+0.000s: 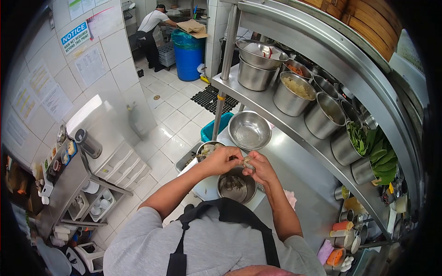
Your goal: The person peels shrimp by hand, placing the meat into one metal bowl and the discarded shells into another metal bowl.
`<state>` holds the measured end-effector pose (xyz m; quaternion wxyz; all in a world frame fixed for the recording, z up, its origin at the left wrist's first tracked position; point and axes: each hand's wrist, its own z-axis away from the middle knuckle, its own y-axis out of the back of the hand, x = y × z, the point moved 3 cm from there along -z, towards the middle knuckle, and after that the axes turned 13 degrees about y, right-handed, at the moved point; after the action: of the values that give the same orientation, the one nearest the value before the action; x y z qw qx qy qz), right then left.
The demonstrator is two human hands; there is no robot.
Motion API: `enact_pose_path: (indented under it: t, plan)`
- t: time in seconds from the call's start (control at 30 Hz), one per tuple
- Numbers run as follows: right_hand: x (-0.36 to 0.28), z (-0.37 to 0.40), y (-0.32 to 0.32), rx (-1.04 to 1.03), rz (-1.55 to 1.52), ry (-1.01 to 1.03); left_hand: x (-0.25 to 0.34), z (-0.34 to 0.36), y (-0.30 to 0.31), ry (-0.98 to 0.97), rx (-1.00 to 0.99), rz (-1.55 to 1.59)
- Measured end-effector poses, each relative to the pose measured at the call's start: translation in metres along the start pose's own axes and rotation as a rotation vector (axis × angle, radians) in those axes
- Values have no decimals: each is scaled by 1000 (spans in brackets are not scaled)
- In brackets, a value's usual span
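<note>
My left hand (224,159) and my right hand (260,166) meet above a deep steel pot (251,193). Between their fingertips is a greyish raw shrimp (248,163). The right fingers are closed around it, and the left thumb and fingers pinch at its near end. Inside the pot lie greyish-brown scraps that look like shrimp shells (233,187). Partly behind my left wrist stands a metal container (201,148) with more raw shrimp (211,148). A wide steel bowl (250,130) sits just beyond my hands, with no food visible in it.
A steel shelf (258,96) on the right carries several metal pots with chopped food and green leaves (382,158). Its upright post (224,83) stands ahead. A teal bin (224,125) is beside the work table (285,152). Farther off, a co-worker (152,34) leans near a blue barrel (188,57).
</note>
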<state>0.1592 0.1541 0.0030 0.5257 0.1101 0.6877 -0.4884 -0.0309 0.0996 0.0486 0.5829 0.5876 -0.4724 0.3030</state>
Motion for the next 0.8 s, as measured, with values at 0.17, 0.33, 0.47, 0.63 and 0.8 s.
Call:
enact_pose_path:
  t: [0.17, 0.33, 0.47, 0.63, 0.8]
  plan:
    - [1, 4, -5, -70, 64, -45, 4, -2, 2, -100, -21, -136]
    - [20, 7, -1, -24, -80, -91, 40, 11, -10, -374, 44, -489]
    - [15, 0, 7, 56, -45, -51, 49, 12, -11, -376, 142, -465]
    - [-12, -11, -2, 175, 1, 20, 40, -8, -6, -293, 174, -430]
    - [-29, -14, 0, 142, -223, 120, 45, -18, 7, -161, 296, -138]
